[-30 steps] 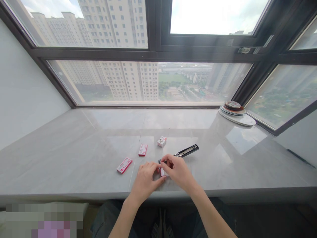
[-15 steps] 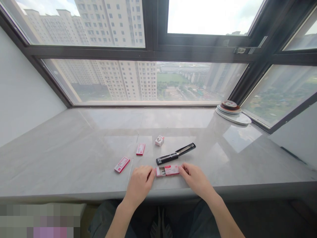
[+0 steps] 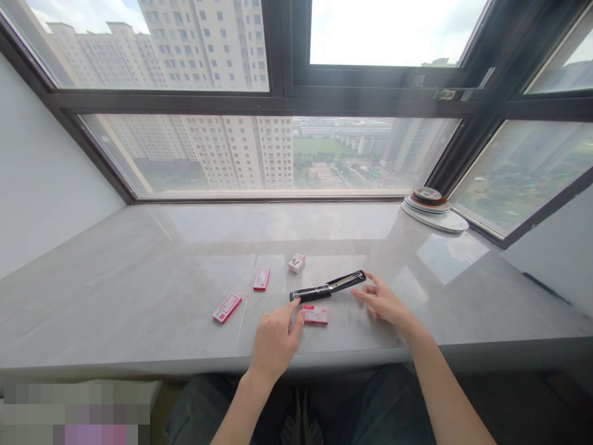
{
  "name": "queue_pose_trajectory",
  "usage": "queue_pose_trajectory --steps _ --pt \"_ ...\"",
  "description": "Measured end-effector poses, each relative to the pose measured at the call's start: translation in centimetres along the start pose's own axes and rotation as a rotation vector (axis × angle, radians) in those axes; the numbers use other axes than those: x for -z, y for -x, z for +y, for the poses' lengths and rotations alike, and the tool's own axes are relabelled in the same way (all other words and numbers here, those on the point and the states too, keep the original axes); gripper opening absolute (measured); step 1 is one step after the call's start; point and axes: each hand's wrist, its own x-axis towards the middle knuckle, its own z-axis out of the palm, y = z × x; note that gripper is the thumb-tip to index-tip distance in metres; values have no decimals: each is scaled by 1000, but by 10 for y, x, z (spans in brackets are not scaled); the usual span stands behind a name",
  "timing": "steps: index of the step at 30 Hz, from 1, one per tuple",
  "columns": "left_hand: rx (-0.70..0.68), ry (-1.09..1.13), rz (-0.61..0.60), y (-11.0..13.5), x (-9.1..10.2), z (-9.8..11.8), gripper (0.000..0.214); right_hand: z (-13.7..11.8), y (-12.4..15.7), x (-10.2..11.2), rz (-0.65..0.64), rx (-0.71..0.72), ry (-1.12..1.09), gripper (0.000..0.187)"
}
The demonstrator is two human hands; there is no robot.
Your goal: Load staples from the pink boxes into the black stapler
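An opened-out black stapler (image 3: 328, 287) lies on the stone counter, its two arms spread almost in a line. My left hand (image 3: 277, 337) has its index fingertip at the stapler's left end, and its thumb is apart, by a red-and-white staple box (image 3: 315, 314). That box looks closed and lies just in front of the stapler. At the stapler's right end is my right hand (image 3: 382, 301), its index finger at the tip and its thumb spread below. Neither hand is closed round anything.
Two flat red-and-white boxes, a nearer one (image 3: 227, 308) and a farther one (image 3: 262, 279), lie to the left. A small white box (image 3: 297, 263) sits behind the stapler. Stacked plates (image 3: 434, 213) stand in the back right corner by the window (image 3: 343, 154).
The staple box, earlier partly slid open between both hands, now looks closed and is out of them. My hands have moved up to the two ends of the stapler.
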Motion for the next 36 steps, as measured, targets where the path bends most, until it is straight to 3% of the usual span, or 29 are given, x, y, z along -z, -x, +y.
queue_pose_trajectory --steps 3,6,13,18,24,28,33,36 --pt "24 -24 -2 -3 -3 1 38 -15 -17 -6 -110 105 -116 73" --pt "23 -43 20 -5 -5 2 35 -32 -31 -29 -149 238 -118 62" --pt "17 -52 10 -6 -4 2 29 -57 -46 -80 -272 441 204 43" --pt "-7 -89 13 -8 0 11 27 -60 -45 -86 -282 472 447 31" --pt "-204 -78 -63 -11 -3 26 21 -57 -42 -77 -165 422 536 30" --pt "-121 -177 -11 -7 9 3 14 -52 -40 -69 -134 415 543 31" --pt "48 -344 161 0 50 -53 21 -47 -39 -68 -120 409 548 30" --pt "87 -353 193 -3 71 -85 24 -46 -40 -69 -114 399 549 31"
